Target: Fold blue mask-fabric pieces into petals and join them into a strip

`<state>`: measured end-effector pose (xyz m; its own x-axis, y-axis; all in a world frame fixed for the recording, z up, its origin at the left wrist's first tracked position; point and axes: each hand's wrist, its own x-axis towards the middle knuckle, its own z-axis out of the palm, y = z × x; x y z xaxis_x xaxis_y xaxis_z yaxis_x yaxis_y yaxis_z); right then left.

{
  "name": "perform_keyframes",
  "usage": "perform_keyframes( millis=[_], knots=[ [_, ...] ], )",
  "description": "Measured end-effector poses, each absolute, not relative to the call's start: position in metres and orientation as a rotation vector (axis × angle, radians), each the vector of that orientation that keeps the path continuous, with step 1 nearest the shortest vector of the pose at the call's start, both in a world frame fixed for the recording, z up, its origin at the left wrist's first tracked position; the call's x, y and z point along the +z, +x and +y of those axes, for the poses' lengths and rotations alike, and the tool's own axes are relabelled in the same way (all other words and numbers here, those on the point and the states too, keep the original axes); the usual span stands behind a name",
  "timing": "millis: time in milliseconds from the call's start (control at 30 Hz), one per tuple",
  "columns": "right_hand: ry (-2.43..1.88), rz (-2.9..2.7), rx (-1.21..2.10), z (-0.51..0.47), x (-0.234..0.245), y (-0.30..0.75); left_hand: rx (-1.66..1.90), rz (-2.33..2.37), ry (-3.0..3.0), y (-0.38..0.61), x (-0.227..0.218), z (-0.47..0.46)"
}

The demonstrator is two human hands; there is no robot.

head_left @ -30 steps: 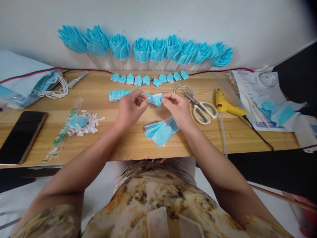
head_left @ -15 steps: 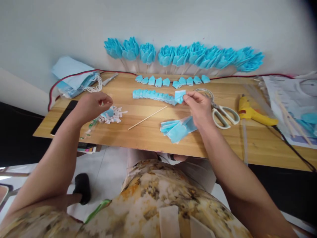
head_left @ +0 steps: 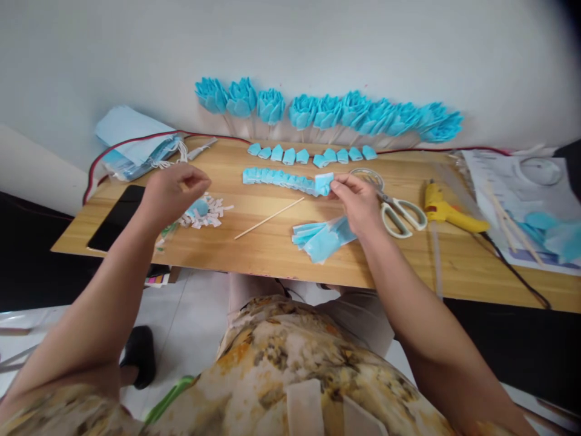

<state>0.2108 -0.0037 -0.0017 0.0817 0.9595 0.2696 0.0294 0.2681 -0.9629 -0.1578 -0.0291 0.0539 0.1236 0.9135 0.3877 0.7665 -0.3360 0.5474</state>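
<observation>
My right hand [head_left: 358, 200] pinches a small folded blue fabric piece [head_left: 324, 181] with a white top edge. This piece is at the right end of an overlapping row of blue pieces [head_left: 276, 177]. My left hand [head_left: 175, 192] hovers over the left part of the table, its fingers curled together. Whatever they may hold is hidden. Below it lies a pile of small white scraps [head_left: 211, 213] around a bit of blue. Between the hands a thin wooden stick [head_left: 269, 218] lies slanted. Flat blue fabric strips [head_left: 324, 238] lie under my right wrist.
Blue fabric flowers [head_left: 303, 111] on sticks lean on the wall. Pointed blue petals [head_left: 289, 155] line up before them. White-handled scissors [head_left: 402, 217], a tape roll [head_left: 368, 177] and a yellow glue gun [head_left: 454, 212] lie right; a phone [head_left: 118, 217] and blue masks [head_left: 136, 133] lie left.
The view has shifted slightly. My right hand keeps its pinch on the folded blue piece at the row's end. My left hand's fingers look more closely curled.
</observation>
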Motion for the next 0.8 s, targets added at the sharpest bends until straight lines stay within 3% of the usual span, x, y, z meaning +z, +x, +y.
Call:
perform_keyframes(
  millis=[333, 633, 800],
  knots=[
    [-1.06, -1.435, 1.047, -0.015, 0.009, 0.209, 0.861, 1.163, 2.039, -0.018, 0.05, -0.013],
    [-1.094, -1.576, 1.007, -0.017, 0.01, 0.208, 0.799, 1.096, 1.927, 0.017, 0.046, 0.013],
    [-1.08, -1.357, 1.085, -0.014, 0.01, 0.214, 0.931, 1.008, 1.634, 0.019, 0.042, 0.019]
  ],
)
